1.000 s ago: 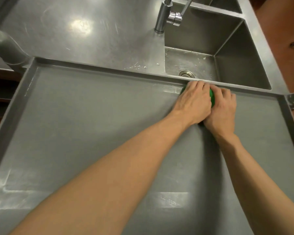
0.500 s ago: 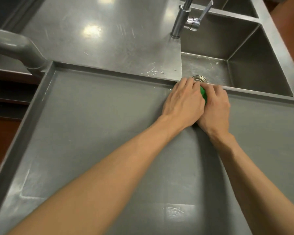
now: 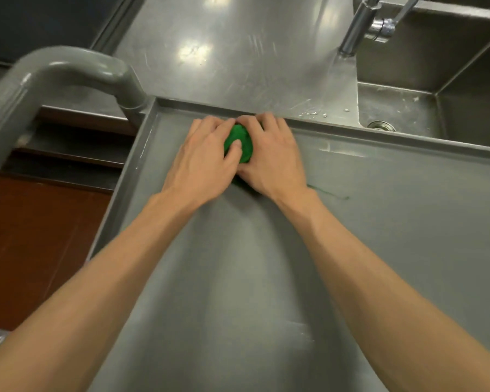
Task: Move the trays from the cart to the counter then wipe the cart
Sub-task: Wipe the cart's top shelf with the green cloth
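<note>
The grey cart top (image 3: 266, 292) fills the lower view, with a raised rim all round. A bunched green cloth (image 3: 244, 137) lies on it near the far left corner, just under the far rim. My left hand (image 3: 201, 162) and my right hand (image 3: 275, 159) cup the cloth from either side, fingers curled over it and the left thumb on top. Most of the cloth is hidden under the hands. No trays are in view.
The cart's curved grey handle (image 3: 68, 63) rises at the left. A steel counter (image 3: 224, 52) runs along the far rim, with a sink (image 3: 402, 108) and a faucet (image 3: 357, 29) at the right. A thin green streak (image 3: 330, 193) marks the cart top.
Both hands have slid the green cloth leftward along the cart's far rim, from in front of the sink to near the left corner.
</note>
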The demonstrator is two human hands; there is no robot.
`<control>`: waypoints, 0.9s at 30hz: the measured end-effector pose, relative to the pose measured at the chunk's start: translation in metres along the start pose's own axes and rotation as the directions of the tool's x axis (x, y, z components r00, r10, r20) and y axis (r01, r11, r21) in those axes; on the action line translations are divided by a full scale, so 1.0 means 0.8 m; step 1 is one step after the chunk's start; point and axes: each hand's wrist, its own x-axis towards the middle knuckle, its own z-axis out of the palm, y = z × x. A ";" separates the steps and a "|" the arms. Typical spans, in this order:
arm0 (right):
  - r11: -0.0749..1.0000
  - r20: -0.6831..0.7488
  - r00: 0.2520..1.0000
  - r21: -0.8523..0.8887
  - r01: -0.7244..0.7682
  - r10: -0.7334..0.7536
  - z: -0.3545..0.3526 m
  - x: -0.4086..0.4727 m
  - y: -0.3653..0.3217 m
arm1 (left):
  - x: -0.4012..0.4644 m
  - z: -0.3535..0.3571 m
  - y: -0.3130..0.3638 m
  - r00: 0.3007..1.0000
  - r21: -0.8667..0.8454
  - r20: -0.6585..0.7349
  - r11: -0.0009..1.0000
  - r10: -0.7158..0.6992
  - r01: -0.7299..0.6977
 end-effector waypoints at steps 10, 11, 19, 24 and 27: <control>0.968 0.189 0.950 0.065 0.241 -0.249 0.043 0.013 -0.096 | -0.066 -0.060 -0.070 0.977 0.093 -0.098 0.976 -0.187 0.197; 0.968 0.188 0.950 0.068 0.242 -0.250 0.043 0.006 -0.100 | -0.076 -0.062 -0.069 0.976 0.086 -0.104 0.976 -0.190 0.199; 0.959 0.215 0.935 0.081 0.270 -0.282 0.011 -0.090 -0.092 | -0.165 -0.037 -0.030 0.964 0.075 -0.180 0.974 -0.198 0.214; 0.968 0.253 0.934 0.069 0.242 -0.252 -0.034 -0.171 -0.057 | -0.225 -0.015 0.030 0.981 0.002 -0.115 0.988 -0.155 0.156; 0.976 0.265 0.940 0.068 0.206 -0.216 -0.060 -0.214 -0.034 | -0.246 0.000 0.066 0.992 -0.031 -0.077 0.995 -0.101 0.098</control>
